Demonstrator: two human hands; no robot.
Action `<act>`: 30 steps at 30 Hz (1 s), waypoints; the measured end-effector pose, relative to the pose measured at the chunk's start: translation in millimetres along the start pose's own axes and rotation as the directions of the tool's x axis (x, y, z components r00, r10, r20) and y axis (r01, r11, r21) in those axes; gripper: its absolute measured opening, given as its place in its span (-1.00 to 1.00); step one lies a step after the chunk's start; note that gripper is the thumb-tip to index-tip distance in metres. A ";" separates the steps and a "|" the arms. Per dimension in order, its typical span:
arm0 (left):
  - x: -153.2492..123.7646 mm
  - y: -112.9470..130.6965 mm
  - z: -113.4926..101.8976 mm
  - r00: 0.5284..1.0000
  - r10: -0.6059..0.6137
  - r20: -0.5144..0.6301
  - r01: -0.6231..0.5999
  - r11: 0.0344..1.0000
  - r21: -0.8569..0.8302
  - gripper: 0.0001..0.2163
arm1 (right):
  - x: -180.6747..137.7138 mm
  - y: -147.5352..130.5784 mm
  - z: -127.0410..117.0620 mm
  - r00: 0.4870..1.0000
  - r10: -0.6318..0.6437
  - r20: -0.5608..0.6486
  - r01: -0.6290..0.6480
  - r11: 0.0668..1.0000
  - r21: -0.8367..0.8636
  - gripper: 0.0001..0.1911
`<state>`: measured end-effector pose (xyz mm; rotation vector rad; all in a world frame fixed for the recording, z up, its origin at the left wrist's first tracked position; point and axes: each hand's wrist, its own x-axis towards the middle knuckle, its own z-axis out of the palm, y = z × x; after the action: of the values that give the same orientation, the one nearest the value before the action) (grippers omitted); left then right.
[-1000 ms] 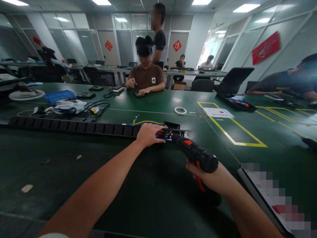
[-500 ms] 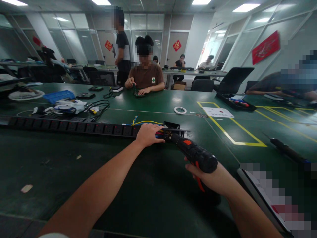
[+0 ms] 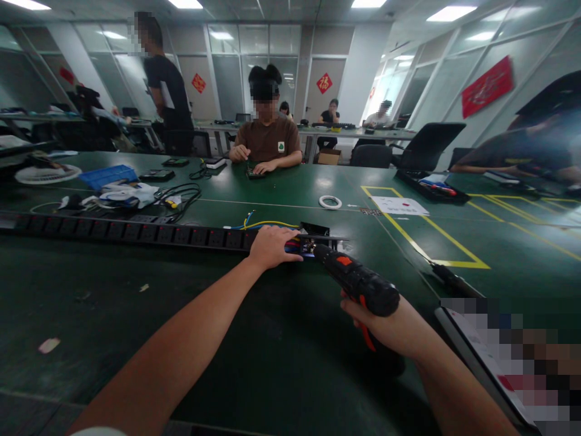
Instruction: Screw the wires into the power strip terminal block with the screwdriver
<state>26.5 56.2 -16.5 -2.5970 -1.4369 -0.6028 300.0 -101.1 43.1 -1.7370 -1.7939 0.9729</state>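
A long black power strip [image 3: 190,236] with a row of sockets lies across the green table. My left hand [image 3: 272,247] grips it near its right end, fingers over the top and thumb along the near side. Coloured wires and metal terminals [image 3: 309,246] show in the strip's open end, just right of that hand. In my right hand [image 3: 385,324] is a black and orange cordless drill [image 3: 358,278], its nose pointing left at the terminals. Whether the bit touches a screw cannot be made out. Yellow and blue wires [image 3: 267,224] lie loose behind the strip.
A white ring [image 3: 330,202] and a paper sheet [image 3: 399,206] lie beyond. At right are a black-handled, thin-tipped tool [image 3: 456,281] and a tablet-like device [image 3: 481,363]. A blue tray [image 3: 109,177] and cables sit at left. A seated person [image 3: 267,139] works opposite.
The terminals by the drill nose are now more brightly lit. At right, the thin-tipped tool has moved left. A standing person in the background has moved left. My hands have barely moved.
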 end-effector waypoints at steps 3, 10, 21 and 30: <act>-0.1 -0.7 1.3 1.000 -0.002 -0.007 0.002 1.000 -0.003 -0.25 | 0.5 -2.1 -0.3 1.000 0.011 0.014 -0.011 1.000 -0.017 -0.73; -0.2 -2.3 3.7 1.000 0.003 -0.009 -0.003 1.000 -0.011 -0.27 | 1.2 1.7 0.1 1.000 -0.007 0.012 0.007 1.000 -0.010 -0.73; 0.0 -2.2 3.9 1.000 0.007 -0.016 -0.007 1.000 -0.001 -0.25 | 0.1 0.6 -0.1 1.000 0.008 0.010 -0.008 1.000 0.030 -0.71; -0.6 -0.8 1.1 1.000 0.000 -0.009 0.000 1.000 -0.009 -0.25 | -0.6 -0.1 0.5 1.000 0.009 0.000 -0.009 0.999 0.042 -0.75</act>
<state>25.9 56.5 -17.8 -2.5978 -1.4356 -0.6212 299.6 -101.8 43.0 -1.7206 -1.7553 1.0069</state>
